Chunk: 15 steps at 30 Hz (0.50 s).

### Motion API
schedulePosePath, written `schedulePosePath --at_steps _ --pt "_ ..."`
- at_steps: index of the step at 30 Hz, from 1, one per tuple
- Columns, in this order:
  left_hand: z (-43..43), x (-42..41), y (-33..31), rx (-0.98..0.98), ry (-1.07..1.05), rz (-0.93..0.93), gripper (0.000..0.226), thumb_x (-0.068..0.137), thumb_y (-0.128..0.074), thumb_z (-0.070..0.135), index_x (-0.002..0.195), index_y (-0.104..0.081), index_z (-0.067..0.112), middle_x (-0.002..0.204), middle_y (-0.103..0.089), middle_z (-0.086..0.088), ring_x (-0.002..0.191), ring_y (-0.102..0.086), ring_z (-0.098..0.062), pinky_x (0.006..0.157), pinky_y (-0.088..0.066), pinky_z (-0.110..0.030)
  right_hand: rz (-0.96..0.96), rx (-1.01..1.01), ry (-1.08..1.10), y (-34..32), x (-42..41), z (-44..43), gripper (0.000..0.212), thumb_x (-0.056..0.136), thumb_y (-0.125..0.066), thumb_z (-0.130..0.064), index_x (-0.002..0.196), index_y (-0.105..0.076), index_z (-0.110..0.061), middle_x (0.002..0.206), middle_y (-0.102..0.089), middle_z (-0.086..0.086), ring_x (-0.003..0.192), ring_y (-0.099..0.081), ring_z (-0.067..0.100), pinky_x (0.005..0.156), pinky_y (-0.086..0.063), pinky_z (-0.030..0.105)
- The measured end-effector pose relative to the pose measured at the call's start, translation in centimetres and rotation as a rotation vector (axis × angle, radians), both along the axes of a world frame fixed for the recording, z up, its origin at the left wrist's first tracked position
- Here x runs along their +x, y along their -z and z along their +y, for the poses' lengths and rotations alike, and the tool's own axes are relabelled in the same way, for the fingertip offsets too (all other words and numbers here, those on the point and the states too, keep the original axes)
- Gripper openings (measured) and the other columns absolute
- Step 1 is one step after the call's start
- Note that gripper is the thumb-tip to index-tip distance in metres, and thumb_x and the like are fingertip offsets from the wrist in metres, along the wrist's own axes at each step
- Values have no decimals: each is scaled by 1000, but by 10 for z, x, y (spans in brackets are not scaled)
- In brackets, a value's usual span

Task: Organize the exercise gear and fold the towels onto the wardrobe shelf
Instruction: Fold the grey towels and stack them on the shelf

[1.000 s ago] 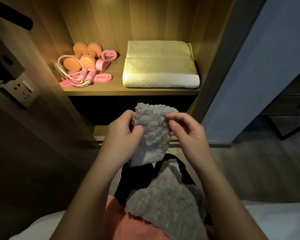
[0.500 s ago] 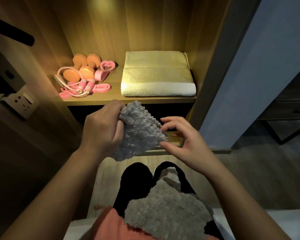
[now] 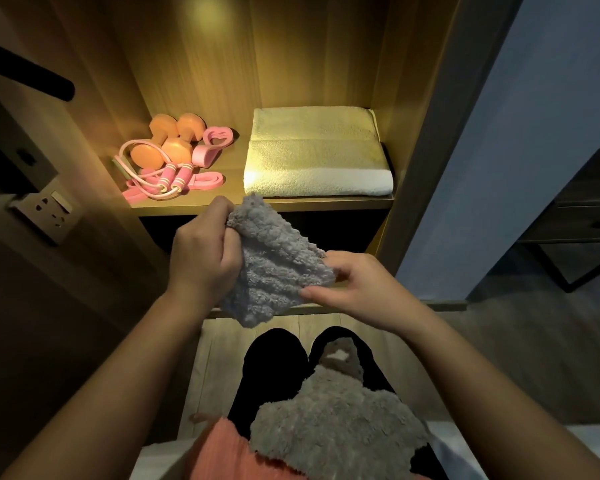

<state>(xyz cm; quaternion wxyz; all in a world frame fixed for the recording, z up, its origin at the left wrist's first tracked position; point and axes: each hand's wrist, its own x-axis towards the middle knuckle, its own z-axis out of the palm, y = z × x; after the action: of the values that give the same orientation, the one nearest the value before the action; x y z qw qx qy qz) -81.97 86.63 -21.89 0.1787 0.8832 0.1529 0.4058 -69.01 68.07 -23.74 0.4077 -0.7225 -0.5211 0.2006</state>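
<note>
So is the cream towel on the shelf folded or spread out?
Folded. The cream towel lies on the wardrobe shelf as a neat rectangle, with a fold edge running across its top.

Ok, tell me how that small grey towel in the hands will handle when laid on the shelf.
Probably floppy: the grey towel sags below the left hand and bends toward the right hand. Likely light: pinches at two edges carry it. Its fluffy pile should grip, not slide, on the shelf.
</note>
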Motion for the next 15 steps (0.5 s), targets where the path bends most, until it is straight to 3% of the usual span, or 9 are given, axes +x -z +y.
schedulePosePath --at_steps 2,5,8,11,13,15 --pt "-3 5 6 -161 36 30 28 88 -36 37 85 -48 12 64 -50 3 55 -49 -10 49 -37 -30 131 -6 20 2 5 0 21 85 -73 -30 78 -71 -11 72 -66 -5 64 -58 9 62 -48 30" --pt "-2 10 10 -380 62 169 39 82 -51 60 90 -51 21 80 -62 10 71 -61 0 56 -47 -20 247 12 40 4 14 -3 12 85 -73 -23 88 -74 -12 87 -74 1 81 -69 22 75 -56 39" --pt "3 15 12 -568 61 233 32 86 -57 54 95 -59 24 90 -67 8 83 -64 -5 73 -54 -37 415 157 124 5 20 -3 10 84 -73 -14 92 -66 -16 90 -71 -5 88 -70 15 72 -58 31" --pt "-1 21 13 -559 40 137 28 95 -53 45 94 -57 18 87 -65 1 78 -61 -11 70 -48 -37 723 338 259 8 19 7 30 87 -69 -11 111 -56 -23 101 -73 -4 93 -71 16 67 -56 26" --pt "-7 24 14 -525 -10 74 32 98 -49 43 92 -53 12 83 -62 -7 72 -56 -16 65 -43 -37 891 340 275 13 15 10 49 84 -71 -23 128 -49 -26 111 -72 1 95 -71 18 67 -56 27" --pt "-10 29 12 -607 -71 20 35 99 -46 45 95 -54 11 90 -63 -10 82 -61 -22 71 -49 -43 1003 268 219 21 8 6 76 74 -76 -38 141 -40 -33 124 -65 3 93 -69 15 67 -54 28"
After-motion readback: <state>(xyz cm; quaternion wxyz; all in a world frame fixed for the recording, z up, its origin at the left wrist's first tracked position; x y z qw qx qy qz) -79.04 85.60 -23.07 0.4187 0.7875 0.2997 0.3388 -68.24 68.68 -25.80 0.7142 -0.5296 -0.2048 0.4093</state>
